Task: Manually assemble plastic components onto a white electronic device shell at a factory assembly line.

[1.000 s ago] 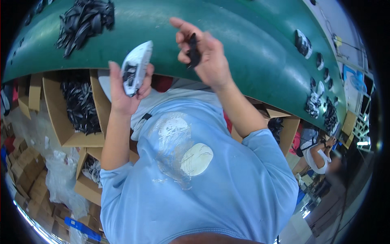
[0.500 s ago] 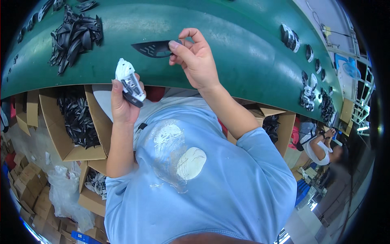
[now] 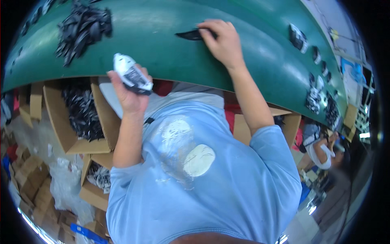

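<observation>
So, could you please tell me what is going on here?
A person is handling two small pieces. The left hand holds a white-and-black part near the table's edge, and the right hand pinches a thin black piece over the green table; whether that piece touches it is unclear. A black pile lies on the table to the left, and an open carton below holds dark strips.

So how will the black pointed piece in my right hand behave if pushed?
The black pointed piece looks thin, so likely light. Your right hand grips one end and no sag shows, suggesting stiffness. Its flat shape would probably slide, not roll.
</observation>
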{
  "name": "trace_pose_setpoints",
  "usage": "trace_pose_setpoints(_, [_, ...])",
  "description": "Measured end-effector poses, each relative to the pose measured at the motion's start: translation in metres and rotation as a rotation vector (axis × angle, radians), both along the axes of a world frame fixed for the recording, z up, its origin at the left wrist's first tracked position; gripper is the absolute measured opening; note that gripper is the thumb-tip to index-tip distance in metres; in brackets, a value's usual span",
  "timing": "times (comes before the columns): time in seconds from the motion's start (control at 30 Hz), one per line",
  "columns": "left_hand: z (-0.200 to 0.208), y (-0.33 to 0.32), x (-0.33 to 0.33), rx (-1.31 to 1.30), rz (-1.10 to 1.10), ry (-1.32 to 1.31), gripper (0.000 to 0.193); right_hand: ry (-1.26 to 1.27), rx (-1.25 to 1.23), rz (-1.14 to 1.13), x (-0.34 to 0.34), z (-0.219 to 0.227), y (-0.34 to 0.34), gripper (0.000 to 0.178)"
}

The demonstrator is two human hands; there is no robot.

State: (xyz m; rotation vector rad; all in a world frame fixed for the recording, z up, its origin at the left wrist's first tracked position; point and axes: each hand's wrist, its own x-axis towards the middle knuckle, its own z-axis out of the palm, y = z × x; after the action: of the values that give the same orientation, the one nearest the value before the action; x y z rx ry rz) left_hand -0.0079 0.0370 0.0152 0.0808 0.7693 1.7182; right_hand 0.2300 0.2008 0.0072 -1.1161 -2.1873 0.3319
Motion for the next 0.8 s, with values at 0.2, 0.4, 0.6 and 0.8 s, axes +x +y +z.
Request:
trace_pose_setpoints(0.2, [-0.011,-0.005,-0.017,0.076,-0.058,-0.065,0.052,-0.024,-0.013,0.320,0.001,0.029,0.023,0.032])
trace_pose_setpoints(0.4, [0.006,-0.003,-0.013,-0.012,-0.020,-0.033,0.048,-0.288,-0.010,0.585,0.011,0.025,0.039,0.035])
trace_pose_setpoints(0.6, [-0.013,-0.008,-0.001,-0.052,0.246,0.059,0.049,0.306,-0.277,0.388,-0.049,0.061,-0.036,0.032])
trace_pose_setpoints(0.8, [-0.011,-0.009,0.006,0.117,0.248,0.325,0.047,0.646,-0.373,0.341,-0.107,0.054,-0.086,0.028])
